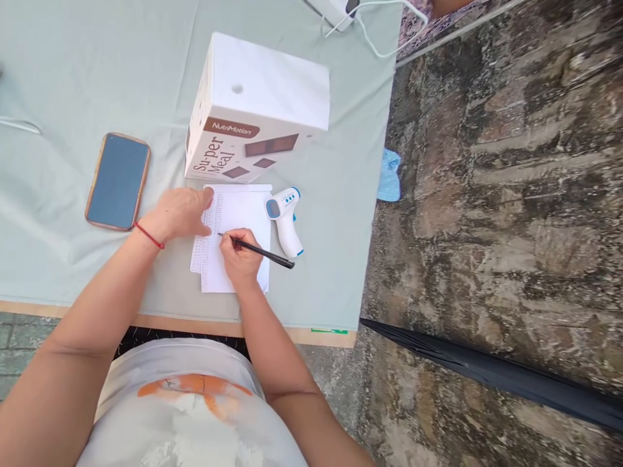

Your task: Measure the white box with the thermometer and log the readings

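Observation:
My right hand [239, 258] grips a black pen [265, 253] with its tip on a white sheet of paper [241, 211] that carries rows of small writing along its left side. My left hand [179, 213] lies flat on the sheet's left edge, fingers together, pinning it down; a red string bracelet circles that wrist. The paper lies on a table covered with a pale green cloth [73, 78].
A white and blue infrared thermometer [286, 217] lies just right of the paper. A white cardboard box [257, 107] stands behind it. A phone [117, 181] lies to the left. White cables [374, 26] run at the back. The table's right edge drops to stone ground, where a black folded umbrella [491, 373] lies.

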A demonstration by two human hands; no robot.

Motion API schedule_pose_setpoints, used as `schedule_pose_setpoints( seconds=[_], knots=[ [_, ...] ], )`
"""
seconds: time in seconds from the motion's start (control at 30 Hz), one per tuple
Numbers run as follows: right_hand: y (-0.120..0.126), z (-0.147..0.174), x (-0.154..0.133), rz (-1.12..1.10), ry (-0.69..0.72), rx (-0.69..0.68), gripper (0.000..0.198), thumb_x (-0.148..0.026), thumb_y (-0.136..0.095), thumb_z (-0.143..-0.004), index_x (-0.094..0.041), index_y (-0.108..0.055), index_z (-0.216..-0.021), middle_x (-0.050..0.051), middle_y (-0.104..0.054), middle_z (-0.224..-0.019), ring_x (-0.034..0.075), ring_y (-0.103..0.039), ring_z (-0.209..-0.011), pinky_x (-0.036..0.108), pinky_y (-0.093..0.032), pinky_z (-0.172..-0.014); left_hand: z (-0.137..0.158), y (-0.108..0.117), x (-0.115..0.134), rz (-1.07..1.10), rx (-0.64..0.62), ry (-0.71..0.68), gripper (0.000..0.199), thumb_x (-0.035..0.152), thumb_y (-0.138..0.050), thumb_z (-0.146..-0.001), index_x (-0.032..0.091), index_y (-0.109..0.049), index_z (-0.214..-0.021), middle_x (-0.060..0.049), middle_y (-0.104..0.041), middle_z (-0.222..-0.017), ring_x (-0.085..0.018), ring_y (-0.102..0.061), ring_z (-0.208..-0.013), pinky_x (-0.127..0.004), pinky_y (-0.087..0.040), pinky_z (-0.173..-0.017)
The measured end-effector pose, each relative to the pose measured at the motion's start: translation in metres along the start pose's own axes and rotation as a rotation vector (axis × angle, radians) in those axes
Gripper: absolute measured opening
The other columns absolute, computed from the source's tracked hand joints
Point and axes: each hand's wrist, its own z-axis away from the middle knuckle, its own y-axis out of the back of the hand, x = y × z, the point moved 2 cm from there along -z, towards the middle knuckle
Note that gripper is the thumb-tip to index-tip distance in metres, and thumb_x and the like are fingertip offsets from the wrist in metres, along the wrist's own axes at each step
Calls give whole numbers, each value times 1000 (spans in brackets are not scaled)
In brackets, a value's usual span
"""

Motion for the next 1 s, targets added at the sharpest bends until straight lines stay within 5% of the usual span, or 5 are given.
schedule_pose_setpoints(
  seconds=[1.0],
  knots=[
    [-1, 1, 3, -16, -31, 41, 13, -32, -59, -80, -21, -57, -72, -3, -58, -64, 12, -51, -59, 27, -45, -58, 2, 1, 0, 25, 16, -13, 51, 44, -68, -81, 20, -52, -124, -9, -71, -104, -31, -69, -98, -34, -49, -76]
  ],
)
